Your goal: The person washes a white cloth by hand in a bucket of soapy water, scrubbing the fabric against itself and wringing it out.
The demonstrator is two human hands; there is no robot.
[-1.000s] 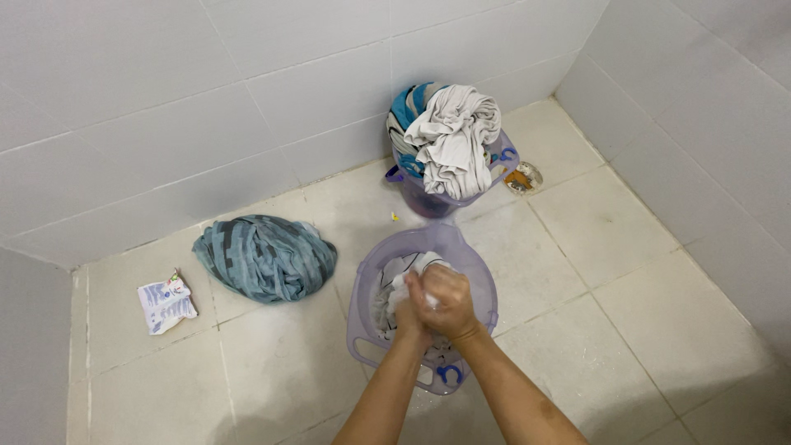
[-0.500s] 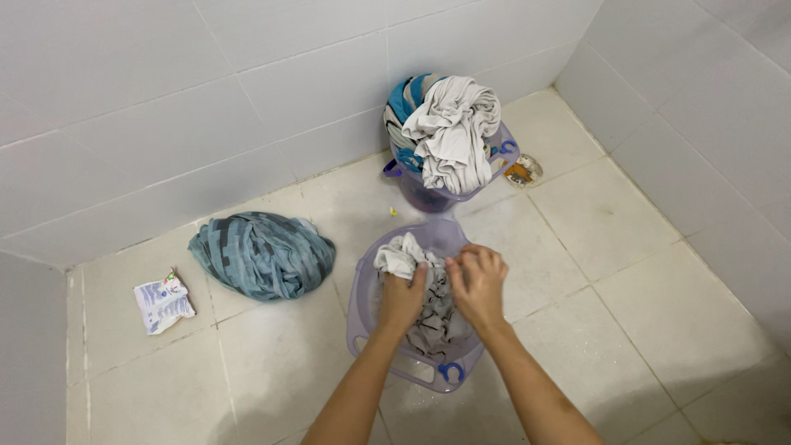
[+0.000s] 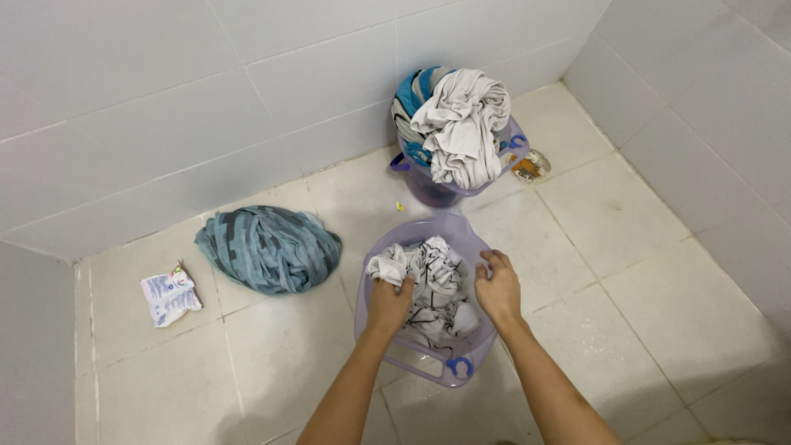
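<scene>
Single head view, looking steeply down from my standing height at tiled floor and wall corner; my forearms enter from bottom edge, basin mid-frame, moderately near.

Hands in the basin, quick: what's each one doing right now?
Left hand: closed, gripping the white patterned cloth in the purple basin.
Right hand: fingers curled, against the cloth's edge; whether it grips cannot be told.
</scene>
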